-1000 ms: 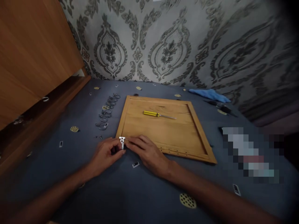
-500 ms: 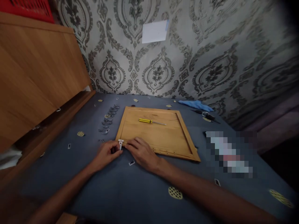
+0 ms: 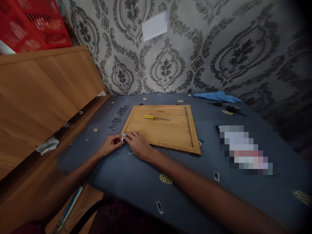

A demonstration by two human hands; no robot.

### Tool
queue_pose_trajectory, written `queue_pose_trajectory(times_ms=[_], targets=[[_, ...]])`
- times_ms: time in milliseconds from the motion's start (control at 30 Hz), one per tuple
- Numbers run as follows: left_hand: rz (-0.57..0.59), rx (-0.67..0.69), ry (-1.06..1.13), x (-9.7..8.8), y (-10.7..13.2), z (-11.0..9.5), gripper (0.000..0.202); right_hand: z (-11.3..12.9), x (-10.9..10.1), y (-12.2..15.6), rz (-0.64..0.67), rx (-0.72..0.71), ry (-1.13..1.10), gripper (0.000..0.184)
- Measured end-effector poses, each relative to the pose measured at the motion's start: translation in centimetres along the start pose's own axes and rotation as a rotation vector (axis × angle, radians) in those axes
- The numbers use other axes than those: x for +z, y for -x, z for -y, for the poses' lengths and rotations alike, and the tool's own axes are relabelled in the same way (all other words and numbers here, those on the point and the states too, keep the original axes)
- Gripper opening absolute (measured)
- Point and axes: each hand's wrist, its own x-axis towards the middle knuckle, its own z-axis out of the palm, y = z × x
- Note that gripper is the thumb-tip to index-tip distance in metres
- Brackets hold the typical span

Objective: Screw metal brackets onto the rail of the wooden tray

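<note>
Note: small white metal piece (image 3: 123, 137) mostly covered by left hand (image 3: 110, 145) and right hand (image 3: 137, 144); shape unreadable. Pixelated patch (image 3: 243, 149) on blue surface (image 3: 136, 182) masks whatever lies there (contents indeterminate). Red plastic crate (image 3: 31, 22) cropped top-left.

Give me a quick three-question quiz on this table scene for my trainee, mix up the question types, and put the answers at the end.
1. True or false: the yellow-handled screwdriver lies on the wooden panel, apart from both hands.
2. Multiple choice: the left hand and right hand meet at the small white bracket at which corner of the panel? A) near left B) far right C) near right
3. Fill in: the row of small metal rings lies to the ____ of the panel.
Key: 1 true; 2 A; 3 left.
</note>
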Motion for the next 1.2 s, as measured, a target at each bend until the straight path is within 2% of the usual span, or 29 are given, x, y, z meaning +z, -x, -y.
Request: queue_pose_trajectory(times_ms=[267, 367, 433, 567, 767, 900, 1200], targets=[[-0.047, -0.016, 0.059, 0.1, 0.1, -0.6, 0.048, 0.1, -0.4, 0.0, 0.042, 0.012, 0.006, 0.038], [-0.046, -0.021, 0.070, 0.0, 0.1, -0.9, 0.061, 0.0, -0.6, 0.0, 0.040, 0.010, -0.023, 0.038], [-0.023, -0.025, 0.068, -0.1, -0.1, -0.8, 0.068, 0.0, -0.5, 0.0, 0.032, 0.014, -0.050, 0.035], [0.031, -0.034, 0.066, -0.4, -0.2, -0.1, 0.068, -0.3, -0.1, 0.2, 0.012, 0.022, -0.105, 0.020], [0.126, -0.040, 0.074, -1.3, -0.7, 0.8, 0.062, -0.3, 0.2, 0.9, -0.024, 0.023, -0.117, 0.032], [0.248, 0.044, -0.003, -2.2, -1.4, 0.8, 0.051, -0.3, -0.1, 1.3, -0.060, -0.007, -0.102, 0.033], [0.354, 0.058, 0.027, -2.8, -1.9, 0.7, 0.056, -0.4, -0.2, 1.4, -0.140, -0.040, -0.077, 0.034]])
